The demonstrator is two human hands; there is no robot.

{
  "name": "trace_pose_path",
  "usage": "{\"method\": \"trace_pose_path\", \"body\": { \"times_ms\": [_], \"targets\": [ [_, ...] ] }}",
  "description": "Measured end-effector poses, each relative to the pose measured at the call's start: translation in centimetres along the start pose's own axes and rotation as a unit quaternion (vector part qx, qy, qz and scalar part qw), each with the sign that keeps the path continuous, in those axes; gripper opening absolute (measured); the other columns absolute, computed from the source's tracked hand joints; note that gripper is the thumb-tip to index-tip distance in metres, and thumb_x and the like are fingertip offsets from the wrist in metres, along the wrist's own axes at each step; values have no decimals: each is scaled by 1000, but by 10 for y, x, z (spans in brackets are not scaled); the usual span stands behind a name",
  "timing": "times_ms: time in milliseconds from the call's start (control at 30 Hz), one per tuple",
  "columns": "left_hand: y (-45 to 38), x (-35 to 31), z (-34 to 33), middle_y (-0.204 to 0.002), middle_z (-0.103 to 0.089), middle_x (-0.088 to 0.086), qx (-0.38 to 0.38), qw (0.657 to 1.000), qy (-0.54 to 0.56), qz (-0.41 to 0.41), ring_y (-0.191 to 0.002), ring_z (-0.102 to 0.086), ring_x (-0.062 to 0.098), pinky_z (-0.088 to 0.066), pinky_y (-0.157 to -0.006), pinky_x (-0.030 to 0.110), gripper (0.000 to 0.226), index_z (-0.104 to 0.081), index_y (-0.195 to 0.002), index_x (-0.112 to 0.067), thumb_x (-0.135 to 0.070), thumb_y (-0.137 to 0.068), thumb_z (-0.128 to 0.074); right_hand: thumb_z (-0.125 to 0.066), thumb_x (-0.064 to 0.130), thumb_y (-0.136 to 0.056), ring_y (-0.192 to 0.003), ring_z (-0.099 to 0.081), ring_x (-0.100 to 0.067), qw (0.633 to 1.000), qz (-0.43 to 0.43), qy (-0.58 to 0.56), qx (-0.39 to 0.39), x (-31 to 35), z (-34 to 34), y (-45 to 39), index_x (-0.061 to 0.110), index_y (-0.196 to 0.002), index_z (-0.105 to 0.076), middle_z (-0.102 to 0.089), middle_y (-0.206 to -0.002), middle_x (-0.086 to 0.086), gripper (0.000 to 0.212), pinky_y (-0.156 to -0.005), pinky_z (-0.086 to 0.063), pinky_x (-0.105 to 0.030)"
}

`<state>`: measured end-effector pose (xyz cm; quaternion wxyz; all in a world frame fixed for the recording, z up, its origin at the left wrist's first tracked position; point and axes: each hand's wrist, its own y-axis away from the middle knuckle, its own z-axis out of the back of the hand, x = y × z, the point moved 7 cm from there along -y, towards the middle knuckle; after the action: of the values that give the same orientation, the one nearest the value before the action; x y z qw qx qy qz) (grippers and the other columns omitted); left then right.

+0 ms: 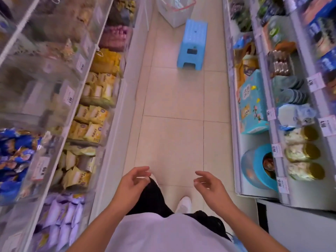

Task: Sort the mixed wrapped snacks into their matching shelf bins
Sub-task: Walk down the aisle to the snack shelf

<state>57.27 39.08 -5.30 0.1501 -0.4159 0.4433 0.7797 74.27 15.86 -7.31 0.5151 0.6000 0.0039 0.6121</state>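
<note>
Both the left hand [133, 182] and right hand [209, 184] hang loose-fingered and empty, so sorting seems paused, clear plastic shelf bins [87, 113] at nine o'clock apparently stocked.

Aisle layout, ref = stool [193, 44]
Stool on floor [172, 110] mid-aisle; basket [175, 10] just behind it. Snack bins [87, 124] left of stool, shelves [272, 106] right. Both hands nearer than stool.
</note>
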Motion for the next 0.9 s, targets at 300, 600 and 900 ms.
{"method": "trace_pose_path", "body": {
  "times_ms": [300,600,900],
  "targets": [
    [-185,-105,26,-103,-74,-13,25,1000,5,1,-97,-69,10,-52,-88,29,33,-66,-112,-37,-12,-92,-65,-66,21,-91,-88,-65,2,999,-6,15,-39,129,38,-151,32,-119,-63,-71,-97,10,30,-77,-49,-16],
    [-357,-241,38,-102,-74,-1,42,999,-3,-13,-96,-69,15,-52,-85,25,30,-67,-114,-26,-6,-92,-66,-65,24,-90,-91,-65,3,999,3,20,-34,251,83,-303,37,-123,-60,-70,-99,14,35,-79,-49,-15],
    [-490,-362,10,-104,-74,-10,-27,1000,-1,-4,-98,-68,7,-52,-86,23,30,-66,-114,-34,-12,-93,-65,-65,21,-91,-88,-63,6,998,40,48,31,351,169,-483,39,-117,-60,-68,-101,11,31,-68,-47,-7]
  ]
}}
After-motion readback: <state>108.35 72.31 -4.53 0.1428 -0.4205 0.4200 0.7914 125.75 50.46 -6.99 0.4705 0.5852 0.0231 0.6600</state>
